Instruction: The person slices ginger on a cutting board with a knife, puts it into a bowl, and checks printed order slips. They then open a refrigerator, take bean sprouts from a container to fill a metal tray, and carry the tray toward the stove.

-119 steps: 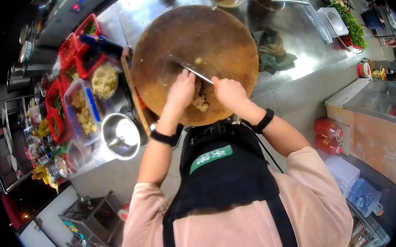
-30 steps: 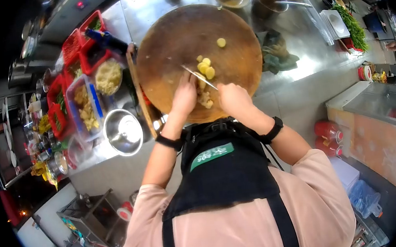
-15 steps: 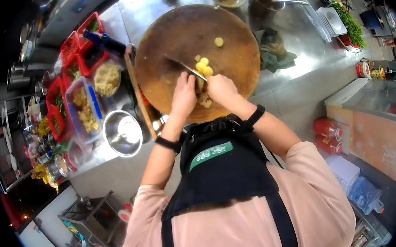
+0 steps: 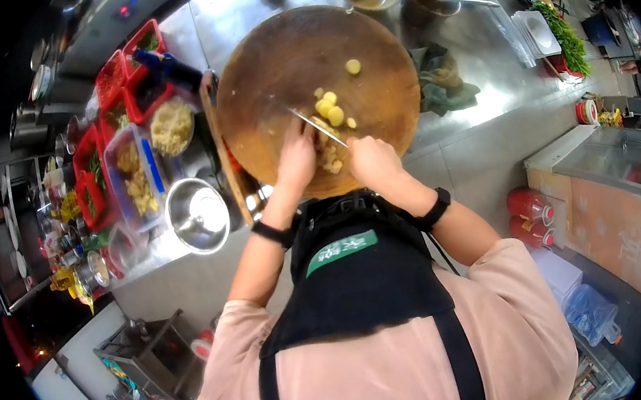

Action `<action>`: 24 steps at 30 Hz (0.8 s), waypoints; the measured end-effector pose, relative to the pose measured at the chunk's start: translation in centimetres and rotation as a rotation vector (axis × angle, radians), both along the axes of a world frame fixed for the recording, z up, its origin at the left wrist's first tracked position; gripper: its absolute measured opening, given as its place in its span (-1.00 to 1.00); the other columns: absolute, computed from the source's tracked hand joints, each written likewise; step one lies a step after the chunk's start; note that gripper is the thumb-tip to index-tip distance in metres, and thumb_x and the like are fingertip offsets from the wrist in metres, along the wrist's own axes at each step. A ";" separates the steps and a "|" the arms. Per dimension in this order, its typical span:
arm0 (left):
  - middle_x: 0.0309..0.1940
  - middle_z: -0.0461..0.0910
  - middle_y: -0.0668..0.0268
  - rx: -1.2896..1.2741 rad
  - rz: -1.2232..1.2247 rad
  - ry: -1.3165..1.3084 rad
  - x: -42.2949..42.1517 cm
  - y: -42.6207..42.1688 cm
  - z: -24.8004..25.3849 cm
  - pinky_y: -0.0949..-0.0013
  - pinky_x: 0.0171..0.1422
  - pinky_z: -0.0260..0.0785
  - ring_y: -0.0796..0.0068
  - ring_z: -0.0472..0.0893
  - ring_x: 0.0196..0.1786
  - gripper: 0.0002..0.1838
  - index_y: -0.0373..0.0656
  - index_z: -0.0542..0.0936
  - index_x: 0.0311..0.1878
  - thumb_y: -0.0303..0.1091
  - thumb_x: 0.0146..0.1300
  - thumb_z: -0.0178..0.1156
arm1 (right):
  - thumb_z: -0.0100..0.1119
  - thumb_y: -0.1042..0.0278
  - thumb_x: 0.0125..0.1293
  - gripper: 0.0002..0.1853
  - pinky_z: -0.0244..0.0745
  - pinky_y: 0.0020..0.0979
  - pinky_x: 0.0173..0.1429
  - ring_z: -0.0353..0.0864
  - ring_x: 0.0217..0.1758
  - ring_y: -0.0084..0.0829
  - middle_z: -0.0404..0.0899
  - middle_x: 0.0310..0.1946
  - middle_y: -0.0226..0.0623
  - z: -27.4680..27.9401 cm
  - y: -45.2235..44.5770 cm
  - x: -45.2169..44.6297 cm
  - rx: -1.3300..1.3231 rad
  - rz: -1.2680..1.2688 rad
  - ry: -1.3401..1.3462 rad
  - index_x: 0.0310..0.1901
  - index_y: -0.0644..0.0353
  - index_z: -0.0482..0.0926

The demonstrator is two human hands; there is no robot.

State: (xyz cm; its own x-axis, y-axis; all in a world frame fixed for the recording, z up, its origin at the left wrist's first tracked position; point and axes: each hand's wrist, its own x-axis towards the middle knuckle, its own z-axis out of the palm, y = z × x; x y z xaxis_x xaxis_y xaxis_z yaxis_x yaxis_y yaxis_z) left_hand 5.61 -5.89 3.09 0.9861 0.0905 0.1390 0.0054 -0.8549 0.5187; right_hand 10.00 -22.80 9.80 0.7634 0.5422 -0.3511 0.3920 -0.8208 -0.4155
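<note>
One steel worktop, shiny under the light, carries a large round chopping board, its wood dark brown toward the top and more orange toward the near edge. A shiny metal bowl stands to the board's left. Over the near half of the board, the right hand is closed round the handle of a knife, whose narrow blade slants up to the left. The left hand has its fingers bunched at the blade; whether they pinch anything cannot be told. Between the hands lies a knobbly, tan-brown, ginger-like clump. Just beyond the blade, smooth pale-yellow round slices overlap in a small group; one similar slice lies apart, farther up.
</note>
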 end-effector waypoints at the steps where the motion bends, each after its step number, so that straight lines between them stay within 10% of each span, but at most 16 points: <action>1: 0.11 0.42 0.04 0.007 -0.007 0.006 0.0 0.0 0.2 0.11 0.17 0.41 -0.03 0.46 0.12 -0.55 -0.27 0.49 0.13 -0.65 0.12 0.02 | 0.00 0.47 0.22 -0.82 0.62 -0.07 -0.19 0.71 -0.28 0.04 0.67 -0.41 0.05 -1.3 0.6 0.2 -0.002 0.004 0.003 -0.34 0.31 0.62; 24: 0.12 0.41 0.01 -0.057 -0.007 0.023 -0.3 0.1 0.3 0.12 0.20 0.40 -0.07 0.44 0.14 -0.54 -0.31 0.44 0.18 -0.66 0.15 0.00 | 0.01 0.43 0.23 -0.80 0.62 -0.05 -0.12 0.71 -0.23 0.04 0.67 -0.36 0.08 -3.9 2.0 0.4 0.000 -0.052 0.025 -0.31 0.30 0.64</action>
